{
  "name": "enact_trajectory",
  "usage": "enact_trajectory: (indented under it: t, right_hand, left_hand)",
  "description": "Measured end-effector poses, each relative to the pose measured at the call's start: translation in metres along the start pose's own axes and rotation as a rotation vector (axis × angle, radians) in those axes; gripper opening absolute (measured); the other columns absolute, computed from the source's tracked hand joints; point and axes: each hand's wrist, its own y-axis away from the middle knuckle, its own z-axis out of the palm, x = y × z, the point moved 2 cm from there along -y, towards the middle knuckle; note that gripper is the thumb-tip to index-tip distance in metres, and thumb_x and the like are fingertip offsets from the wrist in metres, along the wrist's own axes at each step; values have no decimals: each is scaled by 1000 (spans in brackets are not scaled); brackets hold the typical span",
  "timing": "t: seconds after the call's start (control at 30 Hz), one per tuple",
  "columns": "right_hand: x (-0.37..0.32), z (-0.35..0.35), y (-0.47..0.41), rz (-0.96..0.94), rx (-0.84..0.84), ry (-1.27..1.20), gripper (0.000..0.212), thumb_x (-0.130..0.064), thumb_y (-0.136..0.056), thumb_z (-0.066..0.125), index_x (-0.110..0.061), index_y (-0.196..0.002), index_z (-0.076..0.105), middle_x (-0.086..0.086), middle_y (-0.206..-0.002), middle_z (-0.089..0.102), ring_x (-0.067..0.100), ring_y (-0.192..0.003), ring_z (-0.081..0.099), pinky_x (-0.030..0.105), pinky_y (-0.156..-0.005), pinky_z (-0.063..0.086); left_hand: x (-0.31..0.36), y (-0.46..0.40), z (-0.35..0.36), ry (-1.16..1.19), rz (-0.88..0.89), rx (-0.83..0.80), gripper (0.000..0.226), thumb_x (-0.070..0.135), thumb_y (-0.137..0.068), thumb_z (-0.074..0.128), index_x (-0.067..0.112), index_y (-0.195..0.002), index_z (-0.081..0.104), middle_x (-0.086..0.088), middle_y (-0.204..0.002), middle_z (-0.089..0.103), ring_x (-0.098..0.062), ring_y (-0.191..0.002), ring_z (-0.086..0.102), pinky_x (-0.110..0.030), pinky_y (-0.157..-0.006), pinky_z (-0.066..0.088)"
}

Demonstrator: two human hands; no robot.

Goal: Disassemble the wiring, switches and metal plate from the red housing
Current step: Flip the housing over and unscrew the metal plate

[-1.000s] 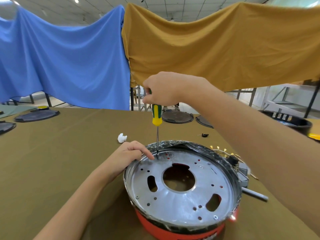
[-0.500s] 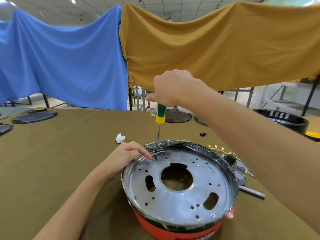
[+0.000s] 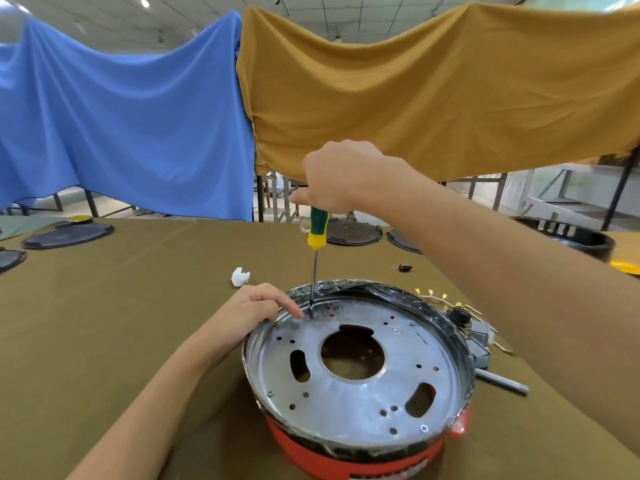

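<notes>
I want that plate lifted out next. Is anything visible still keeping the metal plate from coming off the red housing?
Yes. Screws still sit in the metal plate on the red housing; the screwdriver tip is at its far rim, beside the left hand.

A workshop hall (grid ceiling [image 3: 346,15]), cloth-covered worktables [image 3: 104,323], hung sheets [image 3: 121,126].

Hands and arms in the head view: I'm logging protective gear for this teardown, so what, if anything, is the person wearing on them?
Nothing shows. The left hand and right hand have no gloves, and no rings, watch or wristband can be seen. Both forearms are uncovered as far as the picture reaches; no sleeve comes into view, so whatever is worn higher up cannot be told.
</notes>
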Motion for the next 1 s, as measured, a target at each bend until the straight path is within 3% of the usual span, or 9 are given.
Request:
enact_trajectory:
  t: [0.1,0.23,0.4,0.5,0.57,0.67,0.77,0.87,1.0]
  right_hand:
    - [7,-4,3,-177,-181,-456,9,-22,-95,59,-15,-100,57,-3,-84,54,11,-63,47,24,-54,38]
    - [5,-7,9,-224,-252,-813,22,-3,-83,65,-15,-101,63,2,-93,61,7,-69,58,19,-58,52]
    - [0,-4,1,36,-92,-102,54,-68,-95,41,-16,-86,52,1,-78,54,17,-65,53,32,-54,39]
    - [4,0,-5,-46,-32,-86,40,-49,-102,45,-15,-82,48,-2,-77,48,14,-63,44,30,-53,31]
    - [9,-3,-2,-173,-163,-389,10,-25,-98,55,-15,-96,54,-4,-83,52,12,-67,48,27,-56,38]
    - [9,-7,5,-212,-273,-828,22,3,-82,58,-13,-98,61,-1,-87,56,2,-60,55,16,-52,45]
    - [6,-3,4,-136,-265,-769,18,-21,-88,63,-16,-104,57,2,-97,61,14,-79,62,28,-64,56]
    - [5,-2,2,29,-160,-273,49,-68,-92,47,-20,-84,51,1,-82,58,17,-67,59,31,-54,42]
    - [7,3,-3,-64,-42,-151,35,-46,-99,53,-15,-82,48,-2,-76,49,18,-65,47,29,-52,33]
  left_hand:
    - [0,1,0,-2,0,-4,36,6,-79,48,22,-79,81,-1,-103,61,-18,-97,57,-34,-93,45]
    - [0,0,0,-17,8,-1,47,-7,-85,44,22,-78,81,0,-103,61,-12,-96,58,-32,-93,46]
    - [-1,-1,0,-23,6,-6,46,-4,-85,45,23,-80,81,1,-103,62,-13,-97,58,-31,-92,46]
    - [-2,-1,-1,-22,4,0,48,-7,-85,44,23,-79,81,0,-103,61,-15,-95,58,-30,-89,47]
    - [-1,-1,0,-22,3,2,48,-8,-84,44,23,-79,81,-3,-105,61,-19,-97,57,-32,-90,46]
    - [0,0,0,-19,1,0,47,-8,-85,44,22,-79,81,-2,-106,60,-18,-98,57,-32,-91,46]
    - [1,0,0,0,7,-3,46,-7,-85,45,22,-78,81,-2,-103,60,-17,-97,57,-30,-91,46]
    - [2,2,0,4,10,0,40,-1,-83,48,21,-78,81,-2,-101,60,-15,-94,57,-31,-90,45]
    - [1,1,-1,-8,6,8,48,-9,-85,44,21,-78,81,-8,-107,60,-25,-101,55,-37,-94,46]
